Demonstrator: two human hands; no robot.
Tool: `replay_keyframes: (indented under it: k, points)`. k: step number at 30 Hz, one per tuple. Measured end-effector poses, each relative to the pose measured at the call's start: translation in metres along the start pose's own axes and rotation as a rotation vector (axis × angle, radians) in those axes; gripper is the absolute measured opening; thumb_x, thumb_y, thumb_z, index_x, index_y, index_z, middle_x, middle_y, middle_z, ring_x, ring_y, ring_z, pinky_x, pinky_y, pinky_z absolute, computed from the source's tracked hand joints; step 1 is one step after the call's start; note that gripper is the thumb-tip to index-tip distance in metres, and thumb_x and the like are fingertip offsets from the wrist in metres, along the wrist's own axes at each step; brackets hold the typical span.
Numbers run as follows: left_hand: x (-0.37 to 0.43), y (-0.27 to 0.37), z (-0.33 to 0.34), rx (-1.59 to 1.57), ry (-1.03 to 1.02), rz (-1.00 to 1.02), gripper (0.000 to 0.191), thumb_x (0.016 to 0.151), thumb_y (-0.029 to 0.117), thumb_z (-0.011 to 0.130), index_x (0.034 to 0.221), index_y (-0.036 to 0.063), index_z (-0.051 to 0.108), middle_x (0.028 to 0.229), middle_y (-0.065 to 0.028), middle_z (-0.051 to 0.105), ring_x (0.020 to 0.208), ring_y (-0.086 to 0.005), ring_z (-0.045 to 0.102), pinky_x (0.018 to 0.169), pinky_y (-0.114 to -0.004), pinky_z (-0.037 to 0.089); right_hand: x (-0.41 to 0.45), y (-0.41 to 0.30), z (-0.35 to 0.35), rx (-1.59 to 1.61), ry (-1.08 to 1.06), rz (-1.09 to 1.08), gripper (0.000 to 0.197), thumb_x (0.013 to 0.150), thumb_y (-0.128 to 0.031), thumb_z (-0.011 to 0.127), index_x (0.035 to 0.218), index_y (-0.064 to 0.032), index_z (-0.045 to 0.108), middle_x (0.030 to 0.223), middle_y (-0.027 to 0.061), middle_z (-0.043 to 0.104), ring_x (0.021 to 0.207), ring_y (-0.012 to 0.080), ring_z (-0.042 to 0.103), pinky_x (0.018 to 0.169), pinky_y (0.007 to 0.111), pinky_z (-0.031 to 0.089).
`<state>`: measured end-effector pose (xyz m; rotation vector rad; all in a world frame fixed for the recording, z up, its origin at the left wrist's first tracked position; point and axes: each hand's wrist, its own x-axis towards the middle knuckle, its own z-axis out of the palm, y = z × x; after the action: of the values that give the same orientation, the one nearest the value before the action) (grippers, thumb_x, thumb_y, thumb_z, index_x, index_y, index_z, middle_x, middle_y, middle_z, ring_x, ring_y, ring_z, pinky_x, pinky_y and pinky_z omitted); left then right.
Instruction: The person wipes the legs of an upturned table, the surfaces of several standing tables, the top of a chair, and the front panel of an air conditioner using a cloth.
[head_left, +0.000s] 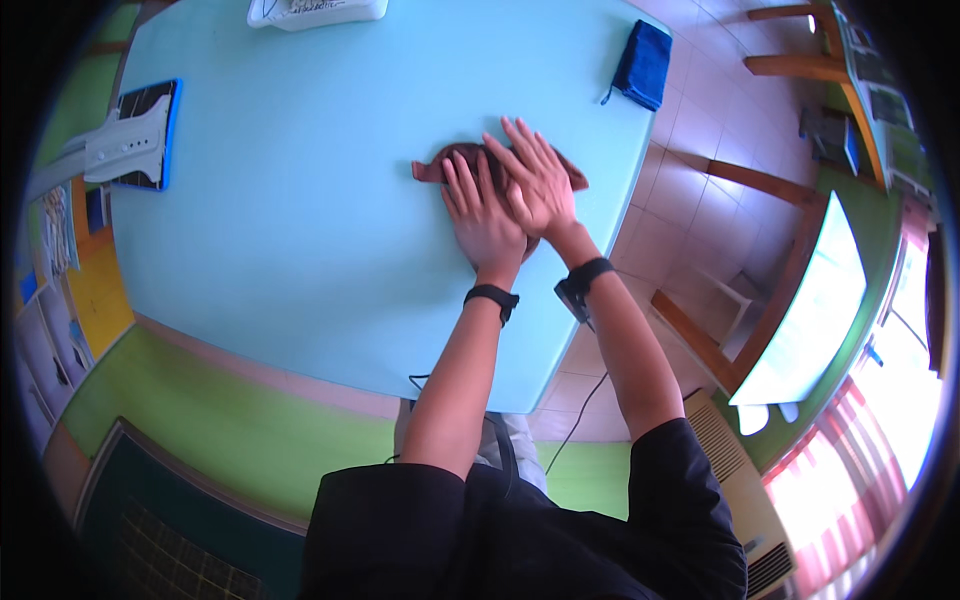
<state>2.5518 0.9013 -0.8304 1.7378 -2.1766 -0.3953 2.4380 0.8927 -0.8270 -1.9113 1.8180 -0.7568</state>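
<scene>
A dark brown cloth (431, 171) lies on the light blue tabletop (285, 202), mostly covered by my two hands. My left hand (484, 214) rests flat on it with the fingers pointing away from me and slightly apart. Beside it and partly overlapping, my right hand (538, 180) presses on the cloth's right part, its fingers spread and angled to the left. Parts of the cloth show to the left of, between and to the right of the hands. How it is folded beneath the palms is hidden.
A folded dark blue cloth (643, 66) lies near the table's far right corner. At the far edge stands a white plastic container (319, 16). A tablet-like panel with a blue edge (172, 135), held by a grey bracket (127, 142), is at the left. A thin cable (577, 420) hangs near my right arm.
</scene>
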Motion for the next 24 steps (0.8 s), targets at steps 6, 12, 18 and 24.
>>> replay_keyframes:
  k: [6,12,18,24]
  points:
    - [0.082,0.021,0.028,-0.042,0.141,-0.092,0.055,0.094,0.030,0.044,0.145,0.0078,0.042,0.153,-0.0219,0.032,0.145,-0.0401,0.024,0.116,-0.054,0.018,0.086,0.049,-0.008,-0.069,0.075,-0.131,0.063,0.081,-0.023,0.040,0.144,-0.0202,0.046,0.152,0.0180,0.036,0.143,0.0371,0.029,0.119,0.047,0.022]
    - [0.161,0.037,0.063,-0.070,0.336,0.022,0.053,0.091,0.029,0.049,0.140,0.0075,0.047,0.149,-0.0241,0.037,0.142,-0.0430,0.028,0.115,-0.056,0.018,0.151,0.104,-0.011,-0.145,0.249,-0.159,0.057,0.085,-0.025,0.040,0.142,-0.0230,0.048,0.150,0.0170,0.039,0.141,0.0360,0.032,0.118,0.046,0.023]
    - [0.173,0.041,0.057,-0.040,0.404,0.128,0.048,0.094,0.027,0.045,0.137,0.0049,0.049,0.146,-0.0256,0.040,0.139,-0.0433,0.033,0.116,-0.052,0.023,0.161,0.099,-0.029,-0.034,0.229,-0.154,0.057,0.086,-0.027,0.042,0.141,-0.0098,0.049,0.148,0.0255,0.038,0.139,0.0436,0.031,0.116,0.050,0.025]
    - [0.164,0.035,0.054,-0.032,0.308,0.163,0.048,0.099,0.028,0.039,0.141,0.0041,0.047,0.149,-0.0229,0.039,0.141,-0.0387,0.032,0.118,-0.049,0.022,0.131,0.091,-0.009,-0.190,0.392,-0.003,0.057,0.090,-0.029,0.043,0.142,-0.0061,0.046,0.150,0.0235,0.036,0.141,0.0412,0.030,0.117,0.049,0.023]
